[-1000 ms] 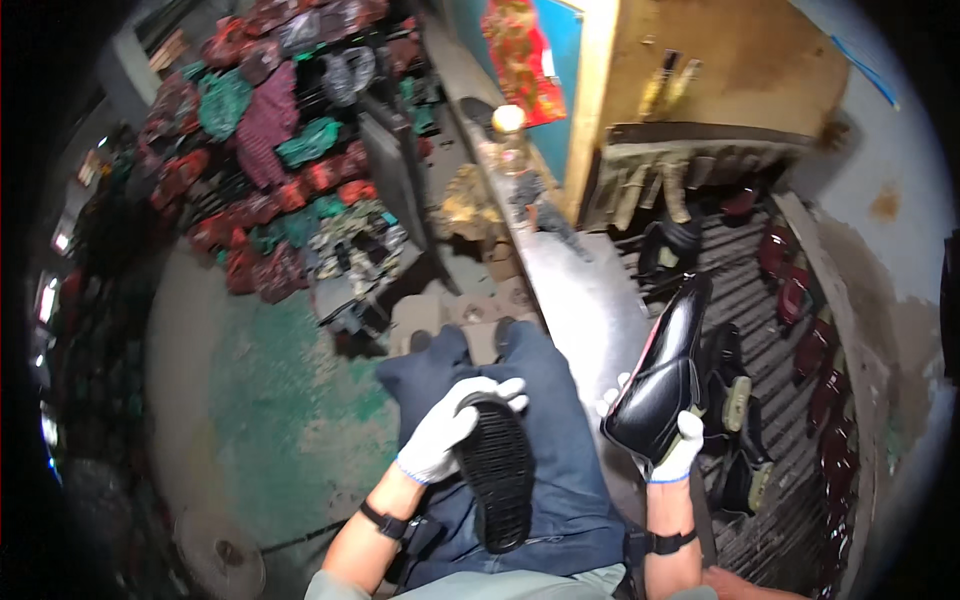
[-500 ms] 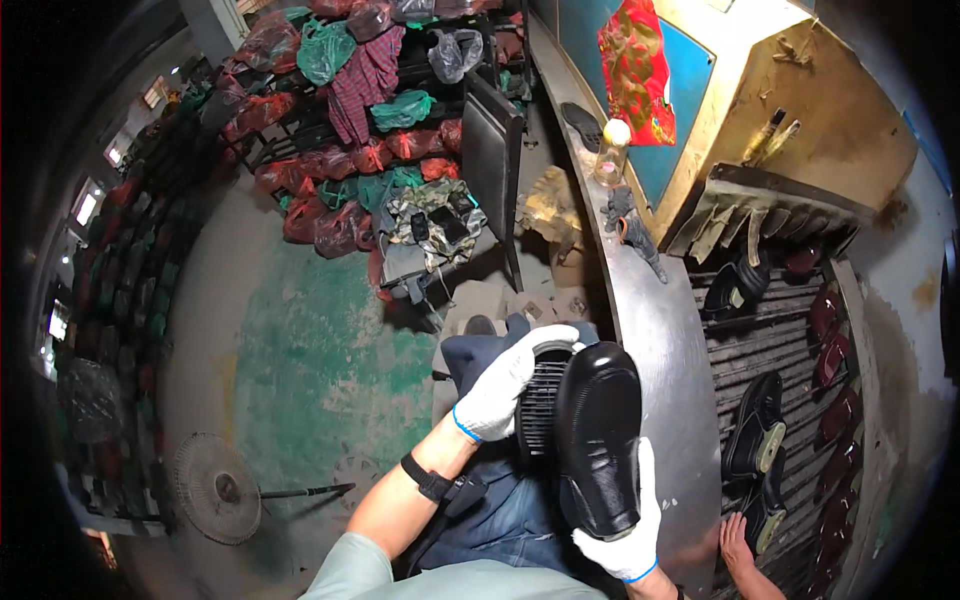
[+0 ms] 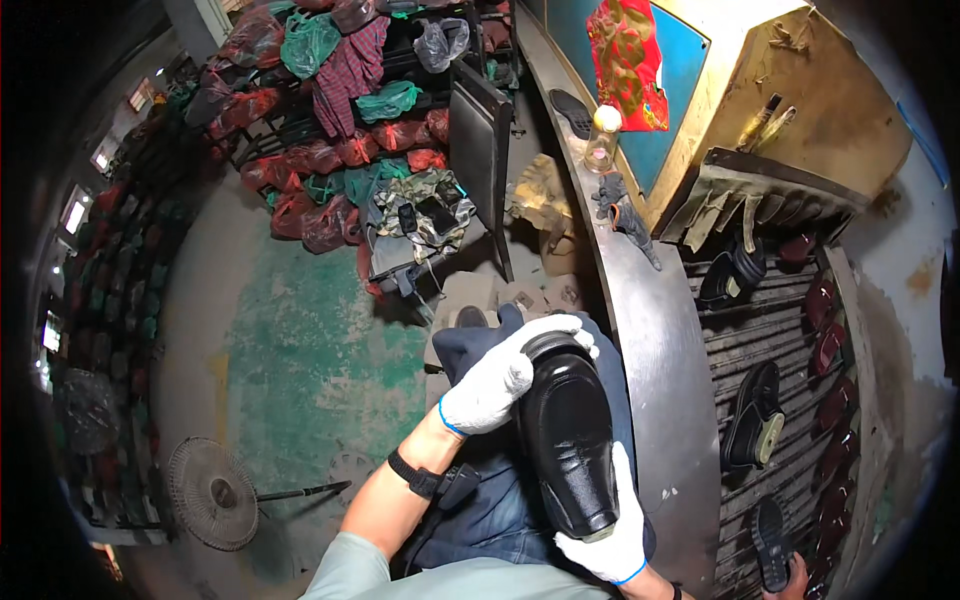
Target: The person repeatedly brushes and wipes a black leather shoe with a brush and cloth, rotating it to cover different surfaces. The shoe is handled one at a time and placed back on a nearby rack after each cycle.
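Note:
In front of my lap is a black leather shoe upper point(image 3: 568, 425) with a stitched, rounded toe pointing away from me. A black shoe sole point(image 3: 553, 343) lies against its underside, and only the sole's rim shows past the toe. My left hand point(image 3: 492, 385), in a white glove, grips the sole round the toe end, with the thumb on the near side. Cupped under the heel end, my gloved right hand point(image 3: 615, 545) holds the upper, its fingers along the right side. Most of the sole is hidden behind the upper.
A metal ledge point(image 3: 665, 370) runs along my right, bearing a bottle point(image 3: 602, 140) and dark gloves point(image 3: 625, 220). Beyond it, a slatted conveyor point(image 3: 725, 385) carries several shoes. Another person's hand point(image 3: 795, 580) holds a sole point(image 3: 770, 535) there. A fan point(image 3: 212, 492) stands left.
The sole has gone from beside the upper, tread showing, to behind it. The upper has shifted slightly left. On the conveyor, the other person's hand now holds a sole.

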Demonstrator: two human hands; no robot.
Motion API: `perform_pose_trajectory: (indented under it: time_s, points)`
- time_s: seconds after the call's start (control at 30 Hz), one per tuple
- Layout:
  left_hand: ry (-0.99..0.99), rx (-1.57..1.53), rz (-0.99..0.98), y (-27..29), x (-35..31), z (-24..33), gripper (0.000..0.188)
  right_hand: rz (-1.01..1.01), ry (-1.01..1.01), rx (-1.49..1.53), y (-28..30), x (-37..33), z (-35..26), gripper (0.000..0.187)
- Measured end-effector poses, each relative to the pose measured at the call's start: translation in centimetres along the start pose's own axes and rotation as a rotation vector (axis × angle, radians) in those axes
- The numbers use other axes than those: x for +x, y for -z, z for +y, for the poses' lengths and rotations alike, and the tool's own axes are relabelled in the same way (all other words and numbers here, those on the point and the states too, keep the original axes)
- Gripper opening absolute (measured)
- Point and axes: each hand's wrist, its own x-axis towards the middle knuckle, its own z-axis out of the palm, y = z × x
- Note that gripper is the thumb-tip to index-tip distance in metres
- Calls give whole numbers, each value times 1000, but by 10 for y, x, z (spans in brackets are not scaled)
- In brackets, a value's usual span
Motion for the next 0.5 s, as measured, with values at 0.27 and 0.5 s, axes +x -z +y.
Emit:
perform_pose_trajectory:
  time_s: [0.27, 0.5]
  points:
    - [26, 23, 11, 0, 0, 5, 112, 2, 7, 48, -5, 5, 4, 131]
    - [39, 52, 54, -4, -5, 6, 115, 32, 49, 76, -16, 9, 5, 130]
